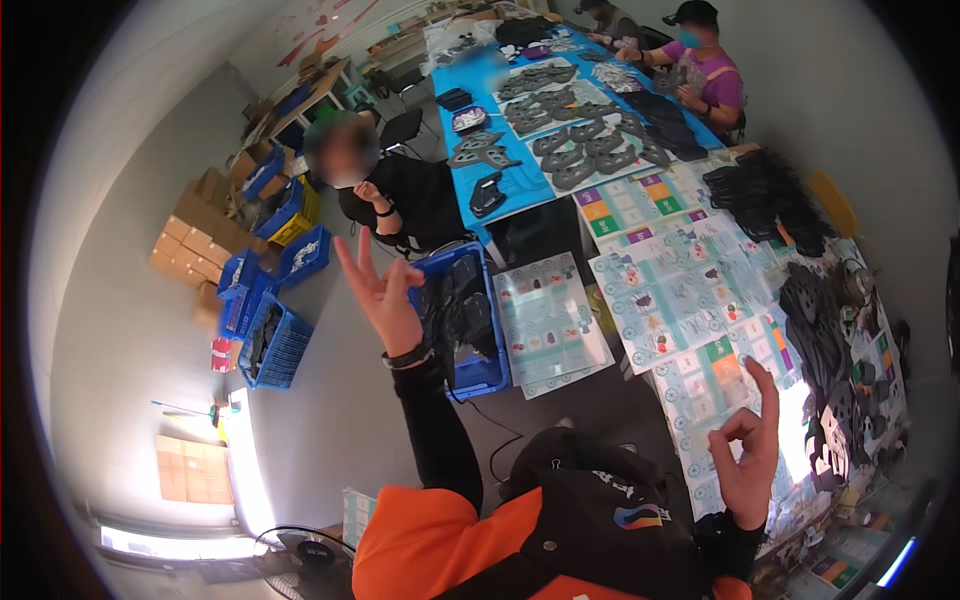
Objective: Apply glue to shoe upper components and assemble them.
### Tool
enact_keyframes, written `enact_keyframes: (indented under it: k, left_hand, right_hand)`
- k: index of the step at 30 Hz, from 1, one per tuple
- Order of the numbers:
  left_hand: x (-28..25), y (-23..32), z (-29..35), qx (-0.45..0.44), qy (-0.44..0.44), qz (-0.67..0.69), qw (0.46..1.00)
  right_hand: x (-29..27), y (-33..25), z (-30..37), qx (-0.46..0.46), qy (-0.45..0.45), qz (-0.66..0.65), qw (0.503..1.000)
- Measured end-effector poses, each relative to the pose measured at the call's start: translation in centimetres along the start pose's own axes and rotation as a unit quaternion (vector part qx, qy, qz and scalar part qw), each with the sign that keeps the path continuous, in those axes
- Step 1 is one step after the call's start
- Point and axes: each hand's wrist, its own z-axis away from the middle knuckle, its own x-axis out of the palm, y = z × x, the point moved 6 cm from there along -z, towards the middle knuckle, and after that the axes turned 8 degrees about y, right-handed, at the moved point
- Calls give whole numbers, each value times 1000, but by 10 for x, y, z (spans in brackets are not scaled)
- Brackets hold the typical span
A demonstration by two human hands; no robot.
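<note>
My left hand [385, 308] is raised over the blue crate [497, 340], two fingers stretched up and spread, the others bent in; nothing is in it. Dark, crumpled pieces [470, 320] fill that crate. My right hand [748, 468] hovers above the near table, its index finger extended and the rest curled, also holding nothing. Beneath and beside it lie printed sheets [690, 290] with coloured squares and small pictures. Black moulded parts [812, 310] are heaped along the table's right side.
A seated person [420, 200] in black is just beyond the crate. Two people work along the blue-covered table [510, 195], which bears grey parts [590, 150]. Cartons [195, 240] and blue baskets [275, 340] line the left wall. A fan [300, 560] stands at lower left.
</note>
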Motion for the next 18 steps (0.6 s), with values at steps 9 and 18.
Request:
enact_keyframes:
  k: [9, 18]
  left_hand:
    - [-65, -49, -88, -68, 19, 16, 997]
    - [-111, -69, -122, -125, -96, 226, 961]
  right_hand:
    - [64, -15, 14, 106, 71, -95, 987]
    - [129, -27, 39, 112, 63, -89, 988]
